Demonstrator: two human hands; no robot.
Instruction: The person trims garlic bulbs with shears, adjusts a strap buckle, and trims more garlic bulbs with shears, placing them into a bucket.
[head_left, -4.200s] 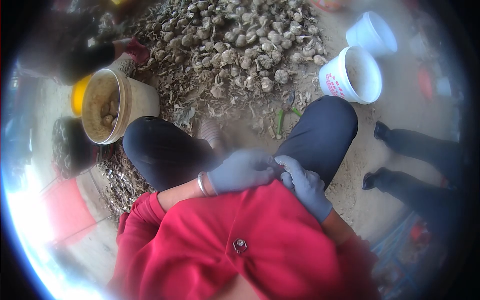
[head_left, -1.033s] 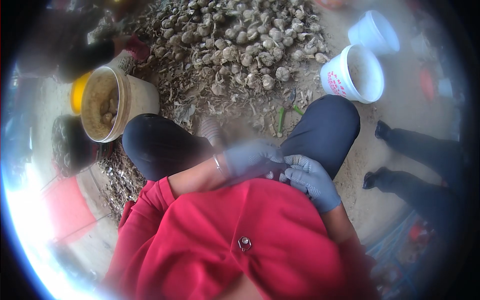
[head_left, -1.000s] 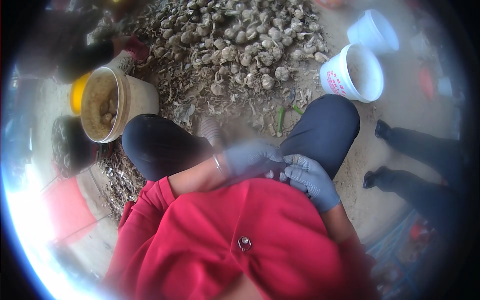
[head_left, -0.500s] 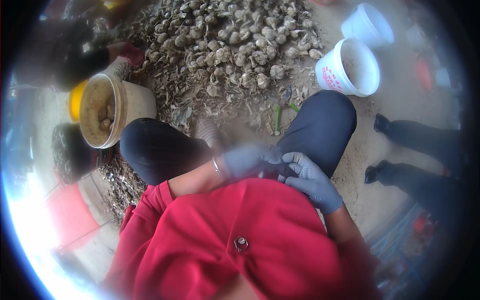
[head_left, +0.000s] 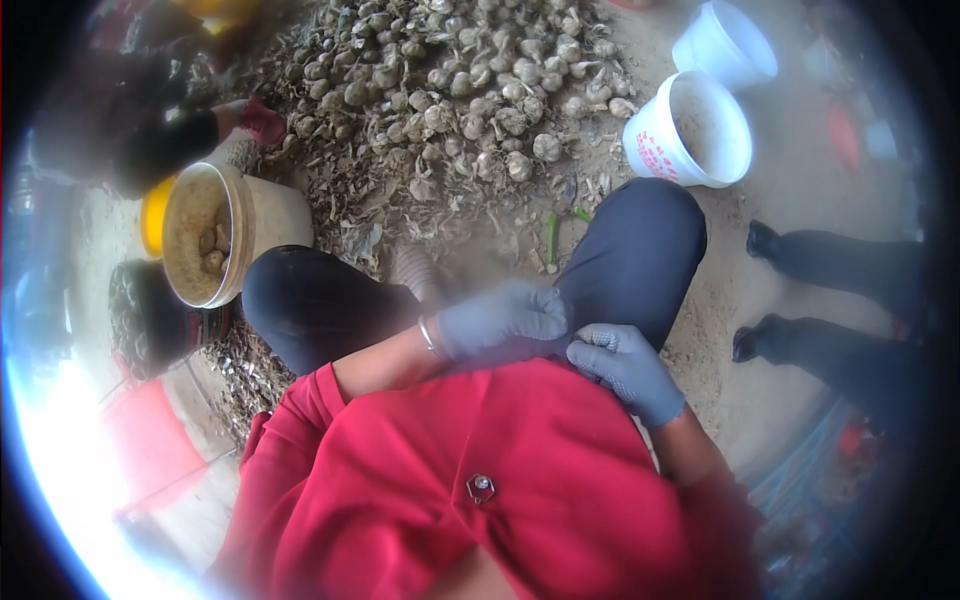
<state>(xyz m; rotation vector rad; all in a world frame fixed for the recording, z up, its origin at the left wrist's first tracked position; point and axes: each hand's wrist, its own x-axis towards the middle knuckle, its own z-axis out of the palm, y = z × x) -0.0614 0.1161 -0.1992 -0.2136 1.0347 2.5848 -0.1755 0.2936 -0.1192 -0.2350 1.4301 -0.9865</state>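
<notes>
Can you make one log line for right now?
left hand: gloved, curled, hold unclear | right hand: gloved, curled, near left, hold unclear | garlic pile: ground ahead | beige bucket: left, bulbs inside | white buckets: ahead, right

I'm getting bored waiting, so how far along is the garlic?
Probably a good way from finished. A few garlic bulbs lie in the cream bucket, so those may be done. The left hand and right hand are close together with fingers curled, but I can't see what they hold, if anything. What's left is probably the big garlic pile on the ground ahead.
</notes>
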